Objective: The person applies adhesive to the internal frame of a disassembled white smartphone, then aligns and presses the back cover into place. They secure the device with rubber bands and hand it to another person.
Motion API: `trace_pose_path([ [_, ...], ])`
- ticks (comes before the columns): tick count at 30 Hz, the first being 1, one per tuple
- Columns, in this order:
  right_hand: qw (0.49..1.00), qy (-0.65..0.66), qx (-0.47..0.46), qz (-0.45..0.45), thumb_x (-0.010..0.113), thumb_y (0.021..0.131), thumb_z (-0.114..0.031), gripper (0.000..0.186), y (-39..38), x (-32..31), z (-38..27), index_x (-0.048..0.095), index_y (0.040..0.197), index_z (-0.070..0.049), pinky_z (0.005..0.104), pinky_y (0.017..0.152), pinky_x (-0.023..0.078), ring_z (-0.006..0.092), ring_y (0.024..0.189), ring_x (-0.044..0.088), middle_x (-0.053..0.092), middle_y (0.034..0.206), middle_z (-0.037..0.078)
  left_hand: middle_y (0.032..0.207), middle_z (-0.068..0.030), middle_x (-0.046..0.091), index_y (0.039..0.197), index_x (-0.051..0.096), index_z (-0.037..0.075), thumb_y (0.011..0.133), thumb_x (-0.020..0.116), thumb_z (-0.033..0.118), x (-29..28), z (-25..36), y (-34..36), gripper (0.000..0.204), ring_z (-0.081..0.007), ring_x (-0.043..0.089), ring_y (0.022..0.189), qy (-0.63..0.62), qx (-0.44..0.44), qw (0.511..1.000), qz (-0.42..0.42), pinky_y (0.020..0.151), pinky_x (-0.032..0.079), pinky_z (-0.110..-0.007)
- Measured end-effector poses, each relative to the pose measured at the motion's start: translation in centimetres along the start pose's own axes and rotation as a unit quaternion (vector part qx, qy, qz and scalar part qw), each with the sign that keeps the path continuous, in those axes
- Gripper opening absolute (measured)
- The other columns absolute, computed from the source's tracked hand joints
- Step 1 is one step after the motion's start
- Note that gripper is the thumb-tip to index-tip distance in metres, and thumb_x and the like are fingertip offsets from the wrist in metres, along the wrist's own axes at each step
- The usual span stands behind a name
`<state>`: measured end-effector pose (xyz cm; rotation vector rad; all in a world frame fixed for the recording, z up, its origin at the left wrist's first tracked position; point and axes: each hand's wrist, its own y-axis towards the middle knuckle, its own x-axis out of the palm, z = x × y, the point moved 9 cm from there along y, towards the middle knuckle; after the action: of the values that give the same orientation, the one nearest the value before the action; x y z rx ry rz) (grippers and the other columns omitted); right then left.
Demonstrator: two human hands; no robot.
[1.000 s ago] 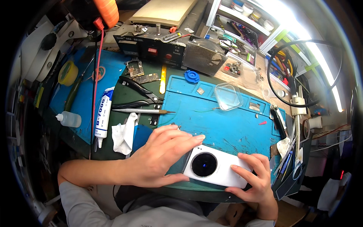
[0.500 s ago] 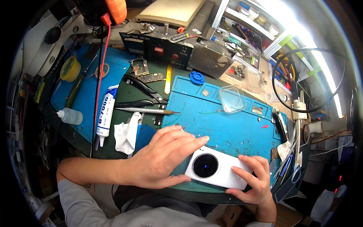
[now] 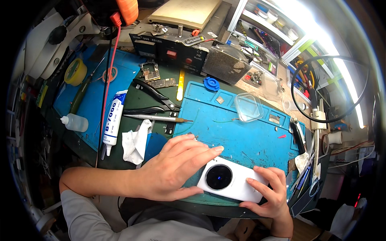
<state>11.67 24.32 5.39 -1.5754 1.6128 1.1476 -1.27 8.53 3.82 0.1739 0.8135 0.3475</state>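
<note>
A white phone (image 3: pixel 241 188) lies back side up near the front of the blue silicone mat (image 3: pixel 253 136), its big round black camera ring (image 3: pixel 218 176) toward the left. My left hand (image 3: pixel 178 168) curves round the phone's left end, thumb at the lower corner, fingertips by the upper one. Its palm faces down and partly hides the mat. My right hand (image 3: pixel 268 193) grips the right part of the phone, fingers bent over the back and thumb at the lower edge. A white crumpled cloth (image 3: pixel 134 142) and a white glue tube (image 3: pixel 114 118) lie left of my hands.
Black cutters (image 3: pixel 152 90), a metal tool (image 3: pixel 152 117), circuit boards (image 3: pixel 162 82), a blue lid (image 3: pixel 211 84) and a clear container (image 3: pixel 248 108) lie beyond. A black instrument box (image 3: pixel 161 50) stands behind. Several tools (image 3: pixel 305 172) crowd the right edge, under a black cable loop (image 3: pixel 292 80).
The whole scene has shifted slightly right and down in the picture. My hands and the phone keep much the same pose relative to each other and to the mat.
</note>
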Motion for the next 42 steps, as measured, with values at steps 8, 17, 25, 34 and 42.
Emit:
trace_pose_path([
  [8,1.000,0.004,0.000,-0.002,0.088,0.061,-0.039,0.060,-0.03,0.12,0.10,0.073,0.111,-0.010,0.0379,0.086,0.046,0.0293,0.099,0.056,0.062,0.123,0.014,0.138,-0.0122,0.053,0.146,0.035,0.001,0.072,0.084,0.025,0.09,-0.11,-0.07,0.091,-0.0293,0.051,0.123,-0.009,-0.004,1.000,-0.002,0.108,0.033,-0.051],
  [17,1.000,0.004,0.002,-0.010,0.088,0.060,-0.040,0.061,-0.03,0.23,0.19,0.073,0.111,-0.010,0.0381,0.086,0.047,0.0296,0.099,0.056,0.062,0.123,0.014,0.136,-0.0137,0.053,0.146,0.035,0.001,0.072,0.084,0.024,0.04,-0.07,-0.01,0.092,-0.0306,0.051,0.123,-0.015,-0.005,1.000,-0.004,0.109,0.032,-0.050],
  [25,1.000,0.004,-0.001,-0.007,0.088,0.059,-0.042,0.063,-0.16,0.35,0.28,0.073,0.111,-0.010,0.0380,0.084,0.048,0.0300,0.099,0.057,0.062,0.123,0.015,0.135,-0.0138,0.053,0.146,0.035,0.001,0.071,0.085,0.024,-0.01,-0.01,0.01,0.093,-0.0307,0.051,0.122,-0.015,-0.006,1.000,-0.003,0.109,0.032,-0.051],
  [34,1.000,0.000,-0.005,-0.005,0.087,0.060,-0.043,0.063,-0.42,0.46,0.36,0.073,0.111,-0.009,0.0381,0.084,0.048,0.0304,0.099,0.057,0.062,0.124,0.015,0.133,-0.0113,0.054,0.144,0.041,0.005,0.071,0.084,0.022,0.20,-0.01,0.22,0.086,-0.0298,0.051,0.122,-0.009,-0.009,1.000,-0.009,0.110,0.031,-0.051],
  [42,1.000,0.001,-0.010,-0.010,0.085,0.062,-0.045,0.064,-0.21,0.54,0.37,0.072,0.114,-0.009,0.0382,0.085,0.048,0.0303,0.099,0.056,0.061,0.125,0.015,0.131,-0.0087,0.054,0.138,0.053,0.015,0.070,0.082,0.022,0.67,-0.29,0.28,0.074,-0.0279,0.052,0.121,0.004,-0.031,0.999,-0.033,0.111,0.028,-0.054],
])
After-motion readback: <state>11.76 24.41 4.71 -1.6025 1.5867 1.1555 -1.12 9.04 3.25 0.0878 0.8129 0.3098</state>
